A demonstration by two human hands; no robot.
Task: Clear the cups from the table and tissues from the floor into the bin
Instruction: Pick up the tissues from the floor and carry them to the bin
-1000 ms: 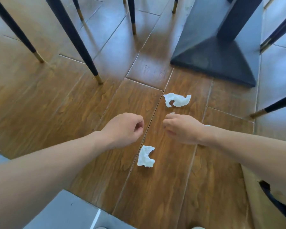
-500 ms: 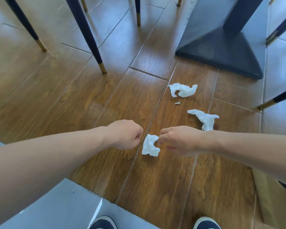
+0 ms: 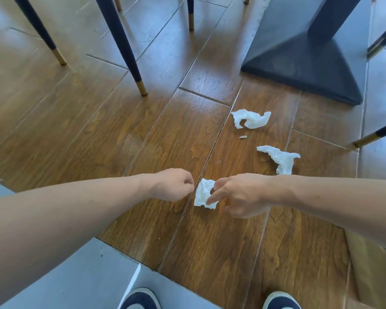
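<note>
Three crumpled white tissues lie on the wooden floor. The near tissue is between my hands. A second tissue lies just beyond my right wrist, and the far tissue is closer to the table base, with a tiny scrap beside it. My right hand has its thumb and forefinger spread apart over the near tissue's right edge, the forefinger lying across it. My left hand is a closed fist just left of that tissue, with nothing visible in it. No cups or bin are in view.
A black table base stands at the upper right. Dark chair legs with gold tips stand around the tissues. My shoes are at the bottom edge, beside a grey tile area.
My right hand drew back from the far tissues to the near one and spread its fingers over it. My left fist stayed beside it. The second tissue came into sight.
</note>
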